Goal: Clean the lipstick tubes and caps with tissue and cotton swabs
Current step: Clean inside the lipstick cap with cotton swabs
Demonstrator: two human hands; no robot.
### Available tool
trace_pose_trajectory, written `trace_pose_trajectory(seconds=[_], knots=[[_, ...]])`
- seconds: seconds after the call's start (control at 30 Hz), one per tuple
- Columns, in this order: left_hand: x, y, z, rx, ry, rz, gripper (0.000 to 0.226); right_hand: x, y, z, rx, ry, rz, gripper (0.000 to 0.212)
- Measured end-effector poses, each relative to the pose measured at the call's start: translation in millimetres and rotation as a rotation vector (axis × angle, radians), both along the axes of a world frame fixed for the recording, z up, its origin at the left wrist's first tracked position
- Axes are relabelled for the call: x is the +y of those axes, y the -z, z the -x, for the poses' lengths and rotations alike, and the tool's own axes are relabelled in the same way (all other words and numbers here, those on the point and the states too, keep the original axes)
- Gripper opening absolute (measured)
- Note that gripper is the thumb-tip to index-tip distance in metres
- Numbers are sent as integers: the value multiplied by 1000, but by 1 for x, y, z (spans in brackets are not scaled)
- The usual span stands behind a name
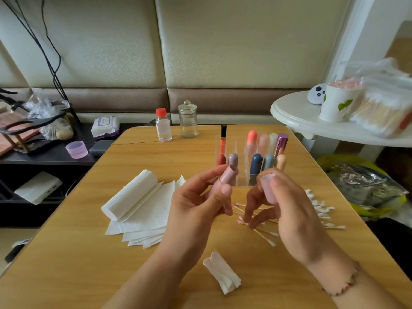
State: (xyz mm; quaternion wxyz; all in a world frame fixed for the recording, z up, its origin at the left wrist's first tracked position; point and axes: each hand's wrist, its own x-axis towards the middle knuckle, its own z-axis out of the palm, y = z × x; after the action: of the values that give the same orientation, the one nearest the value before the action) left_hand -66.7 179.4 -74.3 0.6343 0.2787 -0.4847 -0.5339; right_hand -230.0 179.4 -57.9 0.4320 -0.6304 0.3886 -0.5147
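My left hand grips an uncapped pink lipstick tube, its open end tilted up to the right. The tube's pale pink cap is held in my right hand, a short gap away from the tube. Beneath both hands several cotton swabs lie scattered on the wooden table. A crumpled piece of tissue lies near the front edge. To the left a tissue roll rests on a fan of loose tissue sheets.
A clear organizer holds several coloured lipsticks behind my hands. A red-capped bottle and a glass jar stand at the table's far edge. More swabs lie at right. A round white side table carries a paper cup and swab packs.
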Motion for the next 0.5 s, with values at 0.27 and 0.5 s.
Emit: trace_pose_trajectory(seconds=[0.27, 0.5], knots=[[-3, 4, -1, -11, 9, -5, 36, -1, -4, 7, 51, 8, 70, 39], [-3, 5, 0, -162, -108, 8, 23, -1, -5, 8, 43, 40, 149, 22]])
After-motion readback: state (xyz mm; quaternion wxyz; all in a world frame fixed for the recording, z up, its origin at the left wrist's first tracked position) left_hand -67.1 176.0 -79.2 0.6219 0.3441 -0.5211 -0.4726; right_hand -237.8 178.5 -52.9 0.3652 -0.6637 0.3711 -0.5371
